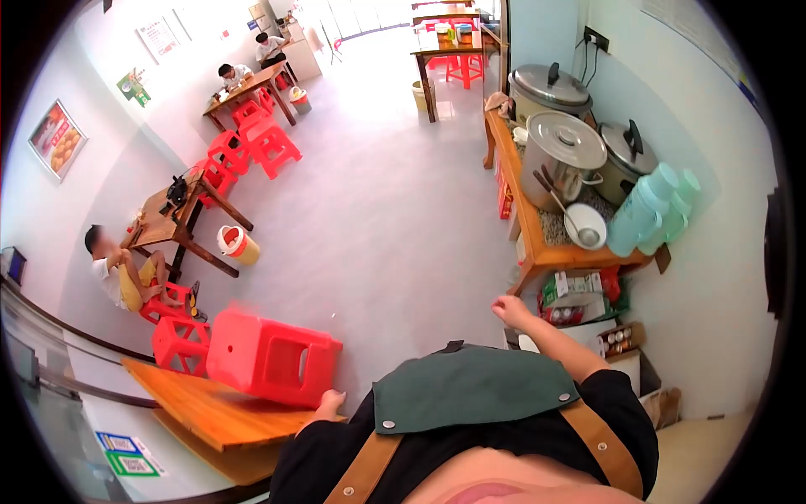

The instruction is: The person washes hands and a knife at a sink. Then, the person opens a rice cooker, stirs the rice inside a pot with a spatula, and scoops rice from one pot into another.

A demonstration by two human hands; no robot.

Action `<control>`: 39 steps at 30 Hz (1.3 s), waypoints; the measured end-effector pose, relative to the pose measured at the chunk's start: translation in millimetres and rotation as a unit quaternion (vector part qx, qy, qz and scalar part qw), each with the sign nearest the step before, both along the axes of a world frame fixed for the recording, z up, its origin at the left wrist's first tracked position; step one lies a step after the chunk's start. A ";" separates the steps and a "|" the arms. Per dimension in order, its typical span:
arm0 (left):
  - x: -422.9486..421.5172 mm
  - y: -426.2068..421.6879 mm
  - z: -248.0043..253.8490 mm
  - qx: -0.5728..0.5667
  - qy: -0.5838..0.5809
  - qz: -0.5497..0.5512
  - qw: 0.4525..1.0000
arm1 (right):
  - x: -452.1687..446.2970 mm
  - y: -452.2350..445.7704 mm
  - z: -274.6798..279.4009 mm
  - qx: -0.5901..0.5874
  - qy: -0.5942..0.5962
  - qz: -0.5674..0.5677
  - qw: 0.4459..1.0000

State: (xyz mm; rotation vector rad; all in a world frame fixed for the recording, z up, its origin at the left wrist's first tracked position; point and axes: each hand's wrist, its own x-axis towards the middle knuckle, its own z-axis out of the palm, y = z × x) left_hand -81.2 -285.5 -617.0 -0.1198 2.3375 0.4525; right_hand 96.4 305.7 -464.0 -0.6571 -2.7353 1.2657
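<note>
My left hand (330, 405) is low at my side, close to the right end of a large red plastic stool (273, 357). Only part of this hand shows, and whether it touches the stool cannot be made out. The stool has a square opening in its side and stands by a wooden tabletop (210, 403). On the other side, my right hand (510, 311) is held out with its fingers curled in and nothing visible in them. It is nearest to the front leg of a wooden counter (537, 252).
The counter carries a steel pot (564, 151), a white bowl with a ladle (585, 227) and teal thermos flasks (646, 210). A person (117, 269) sits at a left table (164, 223); two others sit farther back. A bin (239, 245) stands on the floor.
</note>
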 end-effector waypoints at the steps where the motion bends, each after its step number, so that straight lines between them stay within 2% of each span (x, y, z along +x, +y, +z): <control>1: -8.0 8.1 24.5 -0.068 0.027 -0.063 0.995 | -30.1 16.6 22.1 -0.006 0.008 0.006 1.000; 2: -16.1 5.7 8.2 0.028 -0.029 0.098 0.994 | -59.7 32.5 37.6 -0.030 0.037 0.006 0.999; 4: -29.8 46.2 17.3 -0.036 -0.082 0.213 0.973 | -114.2 64.0 57.7 -0.076 0.100 0.002 0.992; 5: -50.0 66.3 16.5 -0.037 -0.093 0.225 0.969 | -136.0 77.3 65.2 -0.069 0.106 0.007 0.992; 9: -162.7 150.0 -16.0 0.001 -0.087 0.141 0.986 | -218.1 134.6 79.0 -0.035 0.114 0.020 0.993; 10: -202.6 175.8 -20.1 0.013 -0.075 0.105 0.992 | -232.7 148.9 78.7 -0.026 0.109 0.022 0.994; 11: -246.5 206.7 -22.7 0.032 -0.057 0.066 0.996 | -247.6 166.8 82.2 0.053 0.111 0.044 0.992; 13: -343.7 275.1 -18.5 0.079 -0.005 0.025 0.997 | -275.7 196.6 108.5 0.048 0.128 0.019 0.990; 14: -395.0 321.6 -9.9 0.118 0.021 0.040 0.992 | -286.1 214.0 126.4 0.048 0.138 0.005 0.989; 15: -436.4 381.3 50.8 0.185 0.063 0.031 0.980 | -298.1 225.1 151.7 0.017 0.147 -0.061 0.987; 16: -481.1 434.4 71.6 0.271 0.081 0.098 0.954 | -307.8 243.1 166.1 0.030 0.173 -0.086 0.981; 17: -527.7 489.6 90.2 0.295 0.122 0.110 0.941 | -316.4 262.3 175.9 0.041 0.197 -0.118 0.972; 18: -575.3 541.7 114.4 0.328 0.071 0.084 0.938 | -320.4 281.5 182.8 0.054 0.220 -0.156 0.961; 19: -600.8 607.8 134.2 0.469 0.074 0.218 0.853 | -322.2 301.1 188.3 0.074 0.226 -0.173 0.956; 22: -634.3 776.8 229.7 0.600 -0.019 0.187 0.777 | -317.8 348.5 200.5 0.135 0.229 -0.241 0.933; 24: -625.7 874.6 278.3 0.652 -0.072 0.123 0.745 | -322.4 389.9 203.6 0.169 0.224 -0.288 0.916; 25: -624.1 914.2 289.0 0.675 -0.094 0.095 0.725 | -326.0 412.3 198.9 0.152 0.239 -0.323 0.903; 28: -633.6 1023.6 297.5 0.665 -0.160 0.051 0.727 | -344.3 482.0 208.5 0.218 0.226 -0.365 0.877; 29: -636.0 1055.5 298.6 0.657 -0.169 0.041 0.734 | -352.1 501.5 213.8 0.191 0.194 -0.385 0.882; 33: -652.6 1172.3 321.9 0.662 -0.141 -0.059 0.733 | -384.6 580.4 231.3 0.244 0.149 -0.329 0.900; 39: -649.5 1325.7 352.2 0.635 -0.176 -0.195 0.726 | -408.2 656.7 239.0 0.259 0.077 -0.353 0.896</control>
